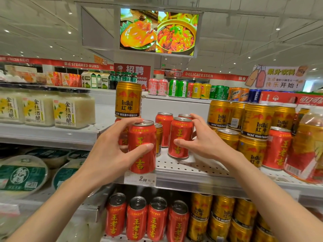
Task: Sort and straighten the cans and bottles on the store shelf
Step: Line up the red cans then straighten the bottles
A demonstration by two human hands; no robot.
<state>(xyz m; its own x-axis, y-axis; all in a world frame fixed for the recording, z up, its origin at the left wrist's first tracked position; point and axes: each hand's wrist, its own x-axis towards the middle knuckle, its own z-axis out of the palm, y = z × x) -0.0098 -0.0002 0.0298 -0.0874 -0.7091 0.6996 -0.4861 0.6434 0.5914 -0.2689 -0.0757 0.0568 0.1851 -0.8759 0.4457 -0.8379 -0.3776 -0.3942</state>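
My left hand (111, 151) grips a red herbal-tea can (142, 154) standing at the front edge of the white perforated shelf (201, 170), thumb across its front and fingers on its rim. My right hand (204, 140) wraps a second red can (180, 138) a little further back, thumb in front and fingers behind. Two more red cans (164, 126) stand behind them. A gold Red Bull can (128, 100) is stacked on a red can behind my left hand. A small gold can (158, 138) shows between the two held cans.
Stacked gold Red Bull cans (253, 123) and a red can (277, 147) fill the shelf's right side, with a bottle pack (309, 145) at the far right. Jars (73, 110) stand on the left shelf. Red cans (136, 219) and gold cans (222, 217) line the shelf below.
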